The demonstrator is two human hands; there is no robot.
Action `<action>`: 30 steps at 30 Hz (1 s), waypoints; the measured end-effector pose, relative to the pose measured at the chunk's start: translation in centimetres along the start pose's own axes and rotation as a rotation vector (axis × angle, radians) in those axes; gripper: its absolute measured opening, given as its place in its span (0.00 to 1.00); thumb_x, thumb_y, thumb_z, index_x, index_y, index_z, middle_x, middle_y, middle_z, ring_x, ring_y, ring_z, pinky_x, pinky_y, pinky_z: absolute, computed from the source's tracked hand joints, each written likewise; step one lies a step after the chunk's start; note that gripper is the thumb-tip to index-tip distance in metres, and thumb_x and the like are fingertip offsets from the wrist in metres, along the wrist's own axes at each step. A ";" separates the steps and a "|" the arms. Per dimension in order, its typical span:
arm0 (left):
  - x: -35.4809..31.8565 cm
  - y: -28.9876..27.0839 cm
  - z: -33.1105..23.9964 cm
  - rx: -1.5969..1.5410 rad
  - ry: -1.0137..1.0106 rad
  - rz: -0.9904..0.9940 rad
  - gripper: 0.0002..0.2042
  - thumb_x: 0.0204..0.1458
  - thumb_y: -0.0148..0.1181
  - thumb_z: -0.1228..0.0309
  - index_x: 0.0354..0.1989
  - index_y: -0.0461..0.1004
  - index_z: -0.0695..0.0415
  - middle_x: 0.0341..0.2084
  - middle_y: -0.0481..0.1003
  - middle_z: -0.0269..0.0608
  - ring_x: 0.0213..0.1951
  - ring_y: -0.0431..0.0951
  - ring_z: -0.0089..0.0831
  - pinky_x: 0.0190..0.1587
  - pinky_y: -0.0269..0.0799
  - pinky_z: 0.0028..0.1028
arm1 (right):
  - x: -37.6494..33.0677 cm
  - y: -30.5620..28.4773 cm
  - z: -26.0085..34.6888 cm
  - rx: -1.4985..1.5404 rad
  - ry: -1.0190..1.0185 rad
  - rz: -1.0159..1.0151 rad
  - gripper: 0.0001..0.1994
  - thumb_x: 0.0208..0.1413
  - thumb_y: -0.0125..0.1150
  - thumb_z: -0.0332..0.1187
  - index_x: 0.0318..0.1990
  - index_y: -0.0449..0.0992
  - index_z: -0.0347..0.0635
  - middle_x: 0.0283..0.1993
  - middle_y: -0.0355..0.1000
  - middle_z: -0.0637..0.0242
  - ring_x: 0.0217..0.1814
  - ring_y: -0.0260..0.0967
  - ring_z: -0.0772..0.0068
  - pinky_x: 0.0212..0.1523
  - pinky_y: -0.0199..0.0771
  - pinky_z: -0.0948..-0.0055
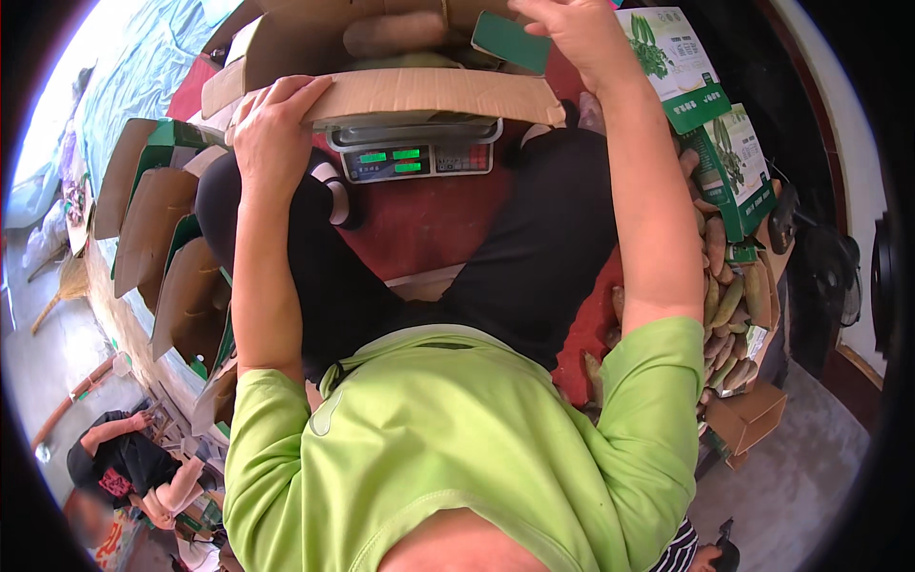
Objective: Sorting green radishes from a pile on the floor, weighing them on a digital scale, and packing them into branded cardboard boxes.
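Observation:
In front of me stands an open cardboard box point(429, 92), resting on a digital scale point(419, 157) with lit green displays. My left hand point(276, 124) is closed over the left end of its near flap. At the box's right side my right hand point(577, 38) is raised, thumb and a finger stretched leftward and apart; the upper edge cuts off part of it. Just beside those fingertips is a green flap point(510, 43). A blurred, long brown piece of produce point(396, 34) shows inside the box, with something greenish below it.
Several open cartons point(152, 219) line my left. Long brown and green produce point(724, 315) lies heaped at my right, near printed green-and-white cartons point(739, 167) and a black fan point(824, 257). Red cloth point(419, 229) spreads between my legs. Another person point(124, 467) sits at the lower left.

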State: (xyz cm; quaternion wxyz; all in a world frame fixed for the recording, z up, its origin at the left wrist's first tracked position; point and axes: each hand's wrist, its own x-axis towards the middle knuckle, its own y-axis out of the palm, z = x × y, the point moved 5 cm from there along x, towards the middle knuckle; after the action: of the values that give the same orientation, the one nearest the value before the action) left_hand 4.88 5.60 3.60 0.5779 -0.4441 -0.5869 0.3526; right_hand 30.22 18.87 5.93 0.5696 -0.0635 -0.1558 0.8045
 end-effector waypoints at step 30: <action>0.2 -0.2 -0.2 -0.025 -0.017 0.000 0.16 0.43 0.55 0.76 0.42 0.77 0.46 0.40 0.75 0.27 0.45 0.73 0.31 0.52 0.64 0.34 | -2.5 -6.1 -7.8 -0.083 0.266 -0.252 0.16 0.52 0.57 0.32 0.49 0.71 0.39 0.35 0.70 0.68 0.34 0.66 0.78 0.31 0.67 0.78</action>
State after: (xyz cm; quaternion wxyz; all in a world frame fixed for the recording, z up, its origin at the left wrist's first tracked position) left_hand 5.09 5.65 3.90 0.5673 -0.4482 -0.5961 0.3492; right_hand 38.72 19.79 0.36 0.6784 -0.1729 -0.1189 0.7041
